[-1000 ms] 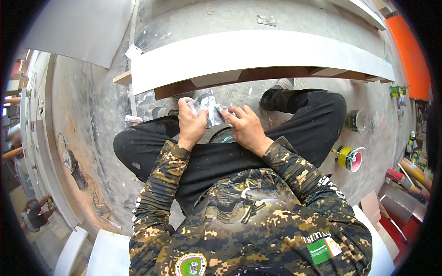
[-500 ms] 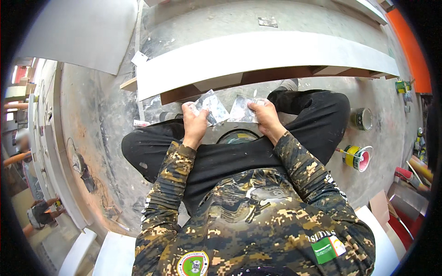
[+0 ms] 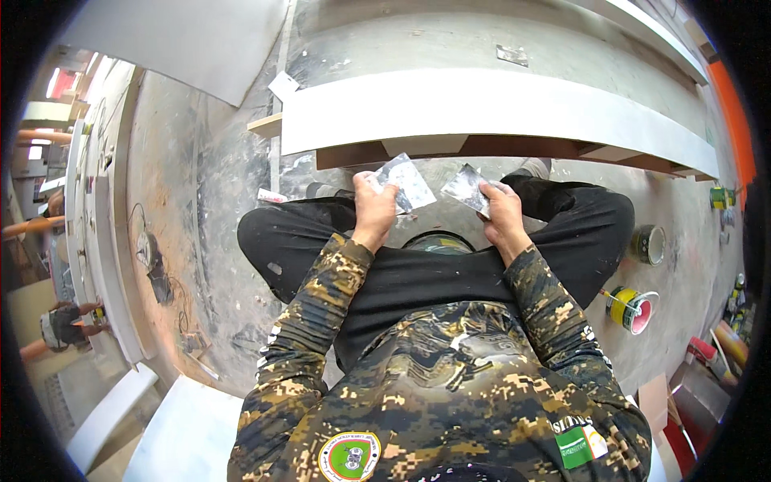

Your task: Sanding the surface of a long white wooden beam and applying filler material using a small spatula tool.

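My left hand (image 3: 375,207) grips a thin square putty spreader (image 3: 411,185), grey and smeared with white filler, thumb on its upper face. A second flat putty spreader (image 3: 463,189), darker and also streaked white, is pinched in my right hand (image 3: 503,210). A gap separates the two blades. Both are held over my crossed legs, just short of a long white panel (image 3: 498,104) with a brown underside. Below the blades, partly hidden by my trousers, stands a round tub (image 3: 438,242).
To my right are a yellow-banded paint can (image 3: 622,309) with pink inside, a grey can (image 3: 649,244) and a smaller yellow-green can (image 3: 720,198). A corded power tool (image 3: 152,261) lies at left. Farther left, another person (image 3: 63,328) is partly visible.
My hands have drawn apart, so the two spreaders, earlier nearly touching, now have a wider gap. The whole view has shifted, with the scene sitting farther right.
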The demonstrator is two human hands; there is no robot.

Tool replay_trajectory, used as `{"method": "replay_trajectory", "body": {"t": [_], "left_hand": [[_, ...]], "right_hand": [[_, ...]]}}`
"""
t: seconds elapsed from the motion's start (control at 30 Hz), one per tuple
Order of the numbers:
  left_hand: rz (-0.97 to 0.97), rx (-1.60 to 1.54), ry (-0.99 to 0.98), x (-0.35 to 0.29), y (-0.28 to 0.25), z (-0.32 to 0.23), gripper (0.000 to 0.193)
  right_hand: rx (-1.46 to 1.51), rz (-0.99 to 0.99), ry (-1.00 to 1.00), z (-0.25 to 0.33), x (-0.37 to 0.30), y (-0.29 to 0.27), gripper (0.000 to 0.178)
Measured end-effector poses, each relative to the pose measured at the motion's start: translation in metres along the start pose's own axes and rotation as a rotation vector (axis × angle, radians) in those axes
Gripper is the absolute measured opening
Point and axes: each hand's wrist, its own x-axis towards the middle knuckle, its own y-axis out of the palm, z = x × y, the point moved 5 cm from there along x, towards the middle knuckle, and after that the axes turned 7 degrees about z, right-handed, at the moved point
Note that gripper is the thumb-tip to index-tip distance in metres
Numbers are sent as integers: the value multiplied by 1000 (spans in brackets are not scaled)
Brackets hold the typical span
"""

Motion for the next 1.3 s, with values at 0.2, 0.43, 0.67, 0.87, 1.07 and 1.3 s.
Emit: {"method": "replay_trajectory", "body": {"t": [0.2, 0.43, 0.67, 0.87, 1.07, 1.3], "left_hand": [[117, 12, -61, 0, 19, 13, 37], [98, -205, -189, -1, 17, 5, 32], [80, 139, -122, 5, 7, 10, 34], [79, 609, 66, -5, 18, -22, 35], [55, 748, 83, -5, 16, -31, 33], [83, 743, 153, -2, 21, -37, 36]], "right_hand": [[-106, 196, 149, -28, -9, 21, 22], [-327, 413, 191, -23, -34, 43, 34], [-272, 347, -64, 5, -25, 32, 26], [-1411, 474, -871, 15, -67, 71, 19], [-1456, 429, -1042, 25, -77, 85, 18], [-1604, 374, -1003, 17, -70, 81, 14]]}}
